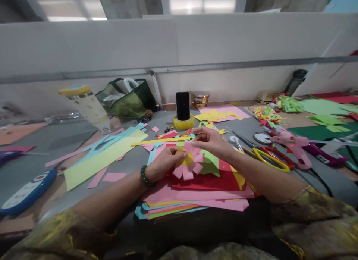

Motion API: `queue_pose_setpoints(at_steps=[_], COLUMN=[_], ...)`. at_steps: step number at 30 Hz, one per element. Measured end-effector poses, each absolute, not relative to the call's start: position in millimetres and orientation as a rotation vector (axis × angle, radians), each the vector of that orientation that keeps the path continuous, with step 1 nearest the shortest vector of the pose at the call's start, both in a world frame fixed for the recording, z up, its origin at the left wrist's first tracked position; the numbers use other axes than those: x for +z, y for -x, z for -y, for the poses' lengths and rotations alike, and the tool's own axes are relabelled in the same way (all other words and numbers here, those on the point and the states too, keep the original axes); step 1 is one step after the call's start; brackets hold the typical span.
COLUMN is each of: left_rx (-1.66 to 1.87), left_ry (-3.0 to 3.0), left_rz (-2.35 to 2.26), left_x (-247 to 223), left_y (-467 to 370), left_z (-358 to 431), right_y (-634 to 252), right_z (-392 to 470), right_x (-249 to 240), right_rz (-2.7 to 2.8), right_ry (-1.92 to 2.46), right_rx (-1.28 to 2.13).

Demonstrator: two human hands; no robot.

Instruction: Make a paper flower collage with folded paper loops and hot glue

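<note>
A pink paper flower [188,170] with a round yellow centre is pinched between the thumb and fingers of my left hand [165,163]. At the flower's upper edge, my right hand [211,141] has its thumb and fingertips closed together on a pink petal. Below the flower lies a stack of coloured paper sheets [195,194], red and pink on top, with a light green piece [210,163] on the red one. Beyond my left hand a narrow yellow paper strip [159,141] lies across scraps.
To the right lie yellow-handled scissors [270,161], red-handled scissors [285,159] and a pink glue gun [298,144]. A phone [182,106] stands in a tape roll [183,122]. At left are a tumbler [88,107], a green bag [127,101] and a blue-and-white case [29,191].
</note>
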State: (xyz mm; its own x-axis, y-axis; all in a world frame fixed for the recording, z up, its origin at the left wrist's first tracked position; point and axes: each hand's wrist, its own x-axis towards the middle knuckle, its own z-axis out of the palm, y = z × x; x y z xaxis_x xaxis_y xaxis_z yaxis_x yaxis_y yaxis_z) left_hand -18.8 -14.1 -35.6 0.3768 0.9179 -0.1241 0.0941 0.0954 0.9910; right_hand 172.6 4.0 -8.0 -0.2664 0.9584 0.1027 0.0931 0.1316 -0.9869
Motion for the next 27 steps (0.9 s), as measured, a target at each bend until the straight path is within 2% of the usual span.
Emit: queue_pose_setpoints(at_steps=[10,27], left_rx=[0.662,0.652], left_ry=[-1.482,-1.537], left_rz=[-1.045,-1.023], left_x=[-26,-22], left_y=[17,17], left_z=[19,20], right_y=[-172,-171], right_z=[-3,-1], right_x=[-18,-21], right_rz=[1.721,1.814], right_ry=[0.989,0.935], right_rx=[1.149,0.990])
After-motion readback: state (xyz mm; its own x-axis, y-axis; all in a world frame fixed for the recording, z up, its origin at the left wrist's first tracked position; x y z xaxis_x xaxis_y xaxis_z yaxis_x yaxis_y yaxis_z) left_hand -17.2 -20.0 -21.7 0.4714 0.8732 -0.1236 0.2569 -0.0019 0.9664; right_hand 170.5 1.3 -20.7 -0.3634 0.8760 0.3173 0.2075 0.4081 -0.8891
